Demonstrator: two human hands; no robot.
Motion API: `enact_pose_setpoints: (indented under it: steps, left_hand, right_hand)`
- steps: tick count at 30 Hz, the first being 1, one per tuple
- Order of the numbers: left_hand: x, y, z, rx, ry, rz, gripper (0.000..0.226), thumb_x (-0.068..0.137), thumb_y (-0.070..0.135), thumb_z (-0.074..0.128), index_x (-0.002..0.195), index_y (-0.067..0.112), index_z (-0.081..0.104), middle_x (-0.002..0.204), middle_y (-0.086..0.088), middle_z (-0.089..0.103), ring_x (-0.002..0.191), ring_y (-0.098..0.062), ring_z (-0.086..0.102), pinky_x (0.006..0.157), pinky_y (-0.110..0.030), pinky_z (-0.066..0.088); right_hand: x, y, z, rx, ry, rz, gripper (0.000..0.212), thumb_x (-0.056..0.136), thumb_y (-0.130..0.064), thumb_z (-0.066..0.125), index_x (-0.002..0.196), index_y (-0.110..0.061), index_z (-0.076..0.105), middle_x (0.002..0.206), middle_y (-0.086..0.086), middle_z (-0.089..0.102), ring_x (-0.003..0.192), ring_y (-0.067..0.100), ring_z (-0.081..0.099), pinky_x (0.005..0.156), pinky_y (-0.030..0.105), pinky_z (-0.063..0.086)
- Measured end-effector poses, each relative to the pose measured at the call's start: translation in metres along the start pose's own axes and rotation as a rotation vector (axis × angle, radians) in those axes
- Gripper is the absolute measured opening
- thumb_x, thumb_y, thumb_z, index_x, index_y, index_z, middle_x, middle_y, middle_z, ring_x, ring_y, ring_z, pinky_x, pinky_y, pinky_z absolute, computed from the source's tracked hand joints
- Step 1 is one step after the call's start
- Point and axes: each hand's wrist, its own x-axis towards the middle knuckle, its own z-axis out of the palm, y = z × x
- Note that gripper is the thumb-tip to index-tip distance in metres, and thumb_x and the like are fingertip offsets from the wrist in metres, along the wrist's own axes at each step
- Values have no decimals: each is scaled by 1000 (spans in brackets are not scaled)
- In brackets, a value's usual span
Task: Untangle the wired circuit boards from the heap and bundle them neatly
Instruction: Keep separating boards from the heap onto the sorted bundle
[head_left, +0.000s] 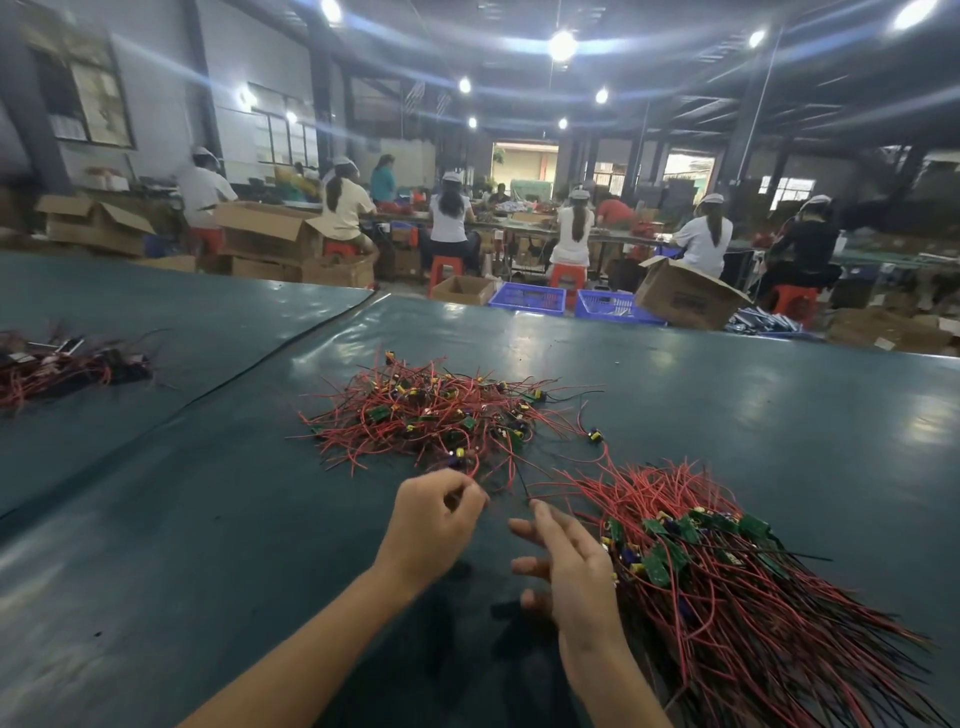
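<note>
Here, with a red wire pinched in the left hand (434, 512) at the near edge of the heap (441, 415) and the right hand (569, 564) held open beside the sorted bundle (727, 561) on the worktop (208, 519), neighbouring boards could be dragged along if the snagged lead is pulled sharply.

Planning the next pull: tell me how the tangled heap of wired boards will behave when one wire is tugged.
The tangled heap probably drags along as a clump, since its thin red wires cross everywhere. The wires look floppy, and the small boards seem light, so the left hand should meet little weight.
</note>
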Motion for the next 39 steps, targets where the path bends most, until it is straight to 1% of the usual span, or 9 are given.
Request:
enact_pose_setpoints:
  steps: [4, 9, 11, 16, 19, 24, 27, 32, 39]
  left_hand:
    - [-31, 13, -5, -58, -180, 120, 21, 79, 15, 56, 67, 8, 71, 68, 1, 69, 66, -13, 62, 69, -35, 51]
    - [-44, 22, -7, -88, -387, 295, 21, 78, 19, 54, 61, 7, 61, 62, -5, 59, 60, -18, 53, 58, -32, 45]
    - [-46, 22, -9, -142, -436, 241, 21, 83, 23, 54, 67, 10, 60, 61, -4, 57, 56, -19, 52, 55, -34, 44]
    - [-30, 20, -17, -319, -267, -222, 34, 101, 28, 47, 78, 8, 61, 63, -8, 68, 53, -16, 61, 53, -31, 50]
    - [-22, 17, -21, -378, -379, -555, 30, 102, 19, 46, 89, 1, 67, 71, -9, 72, 57, -19, 66, 50, -31, 53]
    - [-28, 31, -12, -962, -548, -1024, 26, 102, 17, 44, 97, 1, 63, 79, -15, 71, 58, -18, 66, 57, -28, 57]
    - [-31, 34, -2, -1097, -472, -1049, 25, 101, 25, 48, 108, 6, 62, 85, -9, 71, 57, -16, 62, 56, -27, 55]
    - [-29, 30, 0, -991, -125, -867, 11, 93, 17, 59, 97, 7, 62, 86, -11, 73, 63, -14, 68, 55, -21, 53]
    - [-25, 27, -9, -960, -50, -809, 12, 88, 16, 67, 89, 6, 61, 71, -11, 67, 52, -13, 57, 48, -18, 49]
  right_hand:
    - [-2, 4, 2, -61, -58, -13, 15, 93, -23, 63, 108, -20, 64, 86, -2, 76, 70, 15, 67, 48, 27, 52]
    - [1, 9, 4, -131, -44, -49, 12, 92, -4, 63, 102, -9, 66, 92, 19, 72, 76, 19, 67, 78, 38, 57]
    - [1, 11, 2, -170, -30, -88, 11, 91, -2, 63, 95, -11, 68, 87, 14, 74, 78, 21, 68, 80, 40, 57]
    - [-1, 9, -3, -177, -22, -143, 28, 94, 7, 52, 95, -13, 72, 82, 0, 76, 66, 6, 64, 58, 20, 52]
    - [-5, 5, -1, -79, -74, -131, 33, 96, 6, 48, 95, -15, 73, 88, 4, 76, 66, 7, 64, 51, 21, 50]
    - [-10, 1, 4, 239, -150, 18, 29, 91, 2, 50, 87, -10, 77, 95, 16, 75, 70, 24, 67, 57, 32, 53]
    - [-13, -6, 5, 407, -196, 90, 26, 77, -10, 56, 93, -6, 75, 96, 17, 74, 63, 21, 66, 48, 26, 48]
    - [-15, -10, -2, 391, -211, 140, 28, 97, -17, 45, 111, -11, 68, 98, 8, 76, 59, 9, 64, 46, 21, 48]
    - [-12, -7, -7, 356, -125, 60, 40, 99, -9, 31, 123, -22, 60, 107, 4, 75, 57, 7, 59, 44, 20, 46]
